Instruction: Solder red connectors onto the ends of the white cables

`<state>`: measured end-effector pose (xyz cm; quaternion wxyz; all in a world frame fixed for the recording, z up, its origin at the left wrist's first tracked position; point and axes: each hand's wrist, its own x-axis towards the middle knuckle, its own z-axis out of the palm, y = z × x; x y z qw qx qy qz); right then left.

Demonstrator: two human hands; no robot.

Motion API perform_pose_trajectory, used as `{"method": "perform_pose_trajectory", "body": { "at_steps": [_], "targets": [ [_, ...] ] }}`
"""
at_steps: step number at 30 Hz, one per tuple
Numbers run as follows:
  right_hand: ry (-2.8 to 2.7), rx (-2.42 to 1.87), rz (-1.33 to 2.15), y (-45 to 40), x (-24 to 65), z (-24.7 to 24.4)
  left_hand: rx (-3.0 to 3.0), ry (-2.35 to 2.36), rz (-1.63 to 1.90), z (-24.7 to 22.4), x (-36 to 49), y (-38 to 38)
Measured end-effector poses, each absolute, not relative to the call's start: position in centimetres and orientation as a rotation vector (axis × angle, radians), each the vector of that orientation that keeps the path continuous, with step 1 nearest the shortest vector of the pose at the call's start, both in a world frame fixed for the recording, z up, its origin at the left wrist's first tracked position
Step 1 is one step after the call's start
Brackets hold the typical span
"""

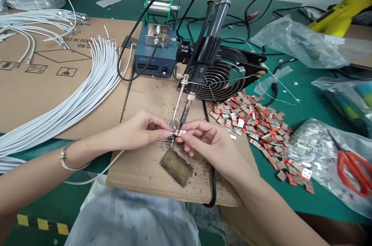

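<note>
Thumb and fingers of my right hand (210,143) pinch a small metal USB connector (182,132) with an orange part, just under the tip of a mounted soldering iron (186,112). My left hand (145,131) is closed at the connector's left side; a white cable (101,176) trails below that forearm, and its end appears to be in these fingertips, mostly hidden. Beside the iron, a thin metal solder feed tube (178,106) comes down to the same spot. Dark solder crumbs lie around it. A worn brown sponge (176,167) rests on the cardboard just below my hands.
On the left, a bundle of white cables (95,79) lies across cardboard. A blue solder feeder (155,54) with a solder spool (159,7) stands behind. Right of it are a black fan (223,79), a pile of connectors (261,126) and orange-handled scissors (353,170) on a plastic bag.
</note>
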<state>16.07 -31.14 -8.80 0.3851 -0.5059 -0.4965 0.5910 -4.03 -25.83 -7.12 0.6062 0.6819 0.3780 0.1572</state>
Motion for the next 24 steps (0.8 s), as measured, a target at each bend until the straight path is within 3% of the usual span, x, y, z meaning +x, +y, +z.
{"method": "perform_pose_trajectory", "body": {
  "at_steps": [24],
  "targets": [
    [-1.225,-1.298,1.543,-31.09,16.38,-8.43,1.552,0.934,0.309,-6.58,-3.52,-25.83]
  ]
}}
